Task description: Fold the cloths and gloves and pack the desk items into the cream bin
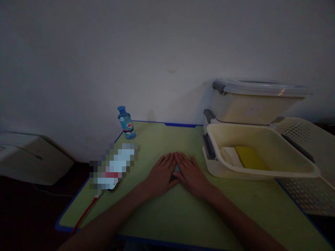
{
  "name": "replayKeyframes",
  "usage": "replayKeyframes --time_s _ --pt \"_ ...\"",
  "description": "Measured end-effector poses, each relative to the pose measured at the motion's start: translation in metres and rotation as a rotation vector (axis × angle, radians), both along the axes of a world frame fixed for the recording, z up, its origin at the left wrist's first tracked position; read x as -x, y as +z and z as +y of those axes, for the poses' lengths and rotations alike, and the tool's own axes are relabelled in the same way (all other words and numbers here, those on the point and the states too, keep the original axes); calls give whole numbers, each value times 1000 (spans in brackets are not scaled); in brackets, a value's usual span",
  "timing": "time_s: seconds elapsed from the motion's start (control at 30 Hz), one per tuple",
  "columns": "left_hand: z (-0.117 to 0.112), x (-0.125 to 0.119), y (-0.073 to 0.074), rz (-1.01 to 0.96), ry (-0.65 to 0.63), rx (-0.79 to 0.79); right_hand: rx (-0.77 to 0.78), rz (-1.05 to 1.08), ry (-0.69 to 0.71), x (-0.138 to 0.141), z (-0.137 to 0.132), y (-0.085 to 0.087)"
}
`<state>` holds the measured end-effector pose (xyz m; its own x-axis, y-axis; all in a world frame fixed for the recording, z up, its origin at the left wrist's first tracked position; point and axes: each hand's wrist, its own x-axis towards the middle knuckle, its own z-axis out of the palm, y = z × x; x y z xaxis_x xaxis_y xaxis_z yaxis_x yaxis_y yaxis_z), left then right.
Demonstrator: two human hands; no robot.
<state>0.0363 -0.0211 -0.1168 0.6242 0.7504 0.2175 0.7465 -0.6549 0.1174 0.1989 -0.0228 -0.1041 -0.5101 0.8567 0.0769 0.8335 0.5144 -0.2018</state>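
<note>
My left hand (162, 173) and my right hand (190, 173) lie flat side by side on the green table (183, 216), fingers stretched out and pointing away from me. The thumbs meet over a small dark thing (176, 171) that is mostly hidden and too small to name. Neither hand grips anything.
A small blue water bottle (126, 122) stands at the table's far left corner. A blurred flat object (115, 167) with a red cord (86, 212) lies left. At the right an open cream bin (261, 153) holds white and yellow cloths (250, 157); a lidded box (256, 101) sits behind, a perforated basket (309, 188) beside.
</note>
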Motion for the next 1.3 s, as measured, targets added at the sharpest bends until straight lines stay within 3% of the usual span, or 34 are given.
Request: replayKeyframes --time_s 0.67,0.93,1.13,1.3 --pt "-11 5 0 -20 -85 3 163 42 11 -1 -19 17" --pt "-14 6 5 -59 -51 27 -4 13 93 -9 -23 31" --pt "-13 9 11 -307 -16 191 -103 108 21 -14 -34 56" --pt "-14 7 33 -630 -11 514 -152 325 -34 -11 -38 90"
